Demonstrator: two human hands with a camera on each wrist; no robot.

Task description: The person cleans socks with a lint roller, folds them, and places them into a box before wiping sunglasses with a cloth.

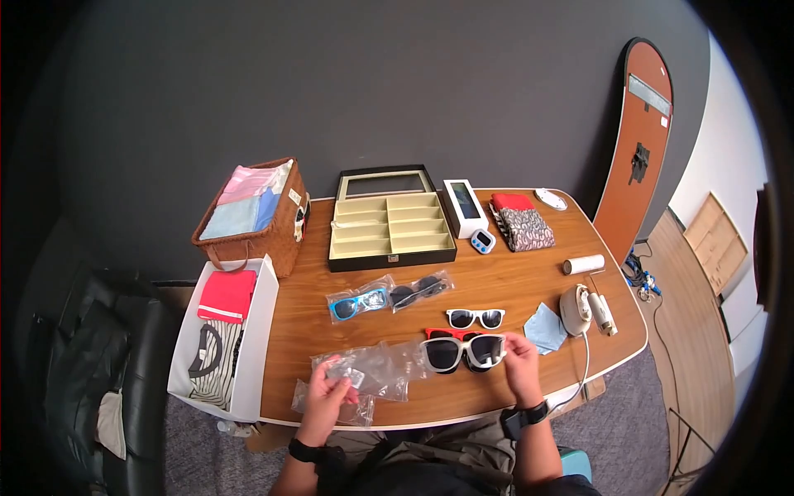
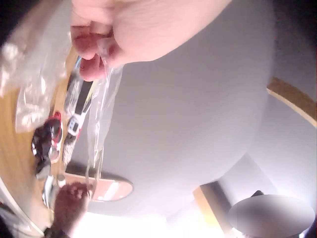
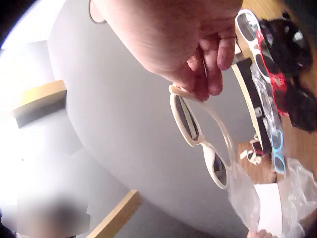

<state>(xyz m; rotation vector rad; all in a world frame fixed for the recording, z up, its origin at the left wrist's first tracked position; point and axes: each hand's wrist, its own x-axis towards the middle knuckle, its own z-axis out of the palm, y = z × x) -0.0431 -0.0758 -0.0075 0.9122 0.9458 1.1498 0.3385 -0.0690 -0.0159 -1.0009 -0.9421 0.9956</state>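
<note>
My right hand [image 1: 521, 369] pinches a pair of cream-white sunglasses [image 3: 208, 157] at one hinge corner, raised over the table. My left hand [image 1: 326, 398] pinches a clear plastic bag [image 1: 382, 369] between thumb and fingers. The bag stretches towards the sunglasses, and its end overlaps their far side in the right wrist view. Below them lie red sunglasses [image 1: 434, 333] and dark ones, partly hidden. Another white pair [image 1: 475, 319] rests just behind. Further back, blue sunglasses [image 1: 359, 305] and black sunglasses [image 1: 418, 291] lie in clear bags. More clear plastic [image 1: 361, 411] lies beneath my left hand.
A compartmented display case [image 1: 393, 259] stands with its lid up at the back. A wicker basket [image 1: 285, 240] and white box [image 1: 263, 331] of clothes flank the left. On the right are a blue cloth [image 1: 545, 328], a garment steamer [image 1: 576, 310], its cord and a lint roller [image 1: 584, 264].
</note>
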